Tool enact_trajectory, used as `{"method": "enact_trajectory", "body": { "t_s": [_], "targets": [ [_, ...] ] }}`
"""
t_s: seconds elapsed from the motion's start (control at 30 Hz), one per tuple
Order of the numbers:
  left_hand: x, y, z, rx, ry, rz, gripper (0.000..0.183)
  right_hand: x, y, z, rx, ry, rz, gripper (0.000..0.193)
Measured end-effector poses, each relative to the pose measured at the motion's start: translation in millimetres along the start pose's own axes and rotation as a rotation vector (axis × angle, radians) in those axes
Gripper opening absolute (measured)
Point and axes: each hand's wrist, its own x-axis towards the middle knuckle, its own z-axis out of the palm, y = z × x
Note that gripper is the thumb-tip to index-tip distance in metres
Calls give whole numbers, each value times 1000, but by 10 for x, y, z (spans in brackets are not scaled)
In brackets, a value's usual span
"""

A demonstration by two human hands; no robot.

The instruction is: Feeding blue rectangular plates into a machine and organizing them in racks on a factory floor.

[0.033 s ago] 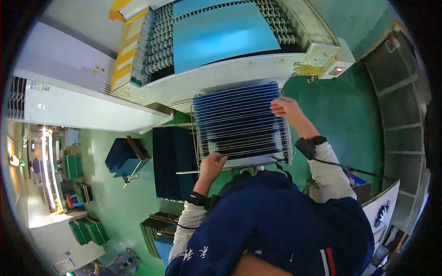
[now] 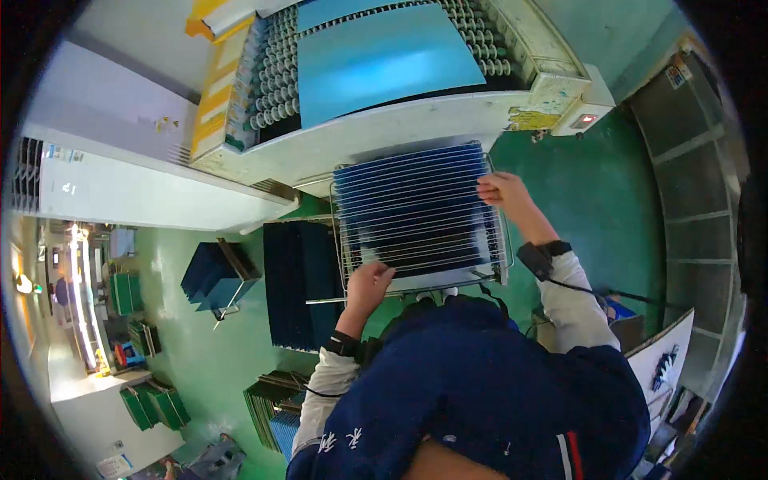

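A wire rack (image 2: pixel 510 260) stands before me, filled with thin, dark blue panels (image 2: pixel 416 192) in close parallel rows. My left hand (image 2: pixel 370 286) is over the rack's near left corner, its fingers curled in and no object showing in them. Over the right side of the rack is my right hand (image 2: pixel 504 193), fingers bent and together, with nothing visible in the grasp. Whether either hand touches the panel edges, I cannot tell. Beyond the rack, a flat light-blue sheet (image 2: pixel 384 64) lies on a roller conveyor (image 2: pixel 276 84).
The conveyor's white end wall (image 2: pixel 344 144) borders the rack's far side. To the left stand another batch of dark panels (image 2: pixel 298 280) and a smaller panel rack (image 2: pixel 220 276) on the green floor (image 2: pixel 192 344). Green-edged boards (image 2: pixel 268 404) stand at lower left; grey shelving (image 2: pixel 696 176) lines the right.
My right hand has shifted slightly to the right, away from the panels. The left hand stays nearly where it was.
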Motion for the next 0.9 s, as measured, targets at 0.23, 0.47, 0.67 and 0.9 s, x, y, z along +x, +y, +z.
{"method": "enact_trajectory", "body": {
  "t_s": [0.23, 0.47, 0.67, 0.9],
  "targets": [
    [414, 150, 62, 201, 107, 399, 62, -403, 552, -844, 208, 279, 8, 22],
    [409, 124, 424, 424, 64, 376, 86, -489, 706, -1403, 419, 394, -102, 22],
    [428, 277, 423, 485, -28, 292, 94, 61, 669, -2253, 412, 385, -161, 18],
    [448, 321, 395, 568, -41, 202, 99, 758, 89, -2651, 495, 623, -138, 27]
  ]
}}
